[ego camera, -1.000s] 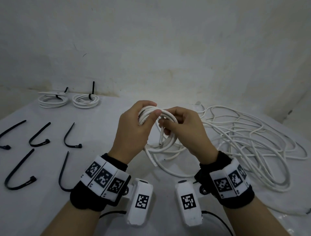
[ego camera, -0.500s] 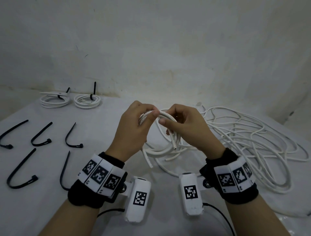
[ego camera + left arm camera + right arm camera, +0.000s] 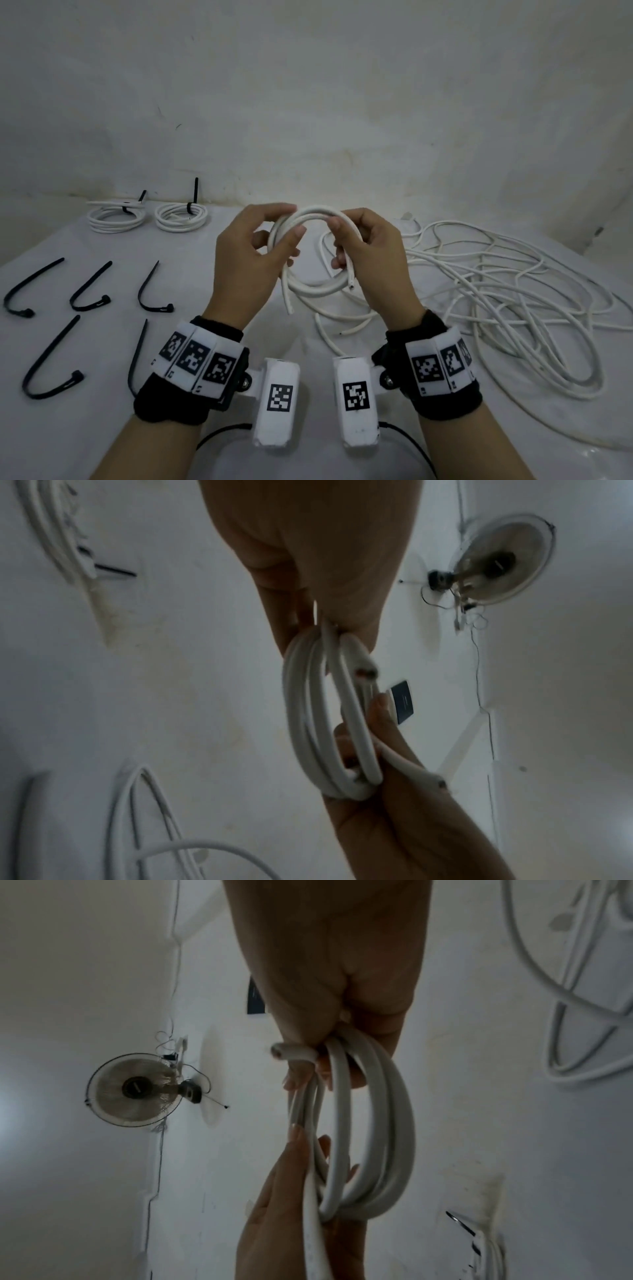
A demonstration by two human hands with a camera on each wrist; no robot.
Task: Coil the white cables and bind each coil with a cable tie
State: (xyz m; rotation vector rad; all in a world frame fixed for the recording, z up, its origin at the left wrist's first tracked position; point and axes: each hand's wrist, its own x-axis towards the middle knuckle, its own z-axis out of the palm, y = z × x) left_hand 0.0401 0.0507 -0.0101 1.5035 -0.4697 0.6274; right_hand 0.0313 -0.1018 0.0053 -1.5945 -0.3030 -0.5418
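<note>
I hold the white cable coil [image 3: 310,255] up off the table [image 3: 85,342] between both hands, at mid-height in front of me. My left hand [image 3: 246,270] grips the coil's left side: thumb [image 3: 291,240] curled over the front of the turns, fingers wrapped behind them. My right hand [image 3: 373,267] grips the right side, thumb [image 3: 339,228] pressed on the top arc, fingers curled round the strands. Neither hand is spread; both are closed round the coil.

Left wrist view: the coil [image 3: 329,723] shows several turns bunched together, with a cut end [image 3: 469,672] showing copper just below my left fingers. Right wrist view: the coil [image 3: 363,1129] hangs from my right hand [image 3: 329,961], another cut end [image 3: 279,1050] sticking out sideways under the thumb.

Two loose tails hang from the coil: one [image 3: 287,301] drops below my left hand, one [image 3: 351,286] ends just inside my right palm.

Beyond my right hand, the loose tangle of white cable [image 3: 507,308] sprawls on the table. Left of my left hand lie five unused black cable ties [image 3: 87,291], curved, apart from one another. Further out past my left hand, by the wall [image 3: 308,102], sit two finished coils [image 3: 116,217] [image 3: 181,217], each bound with a black tie.

No tie on the coil in hand.
</note>
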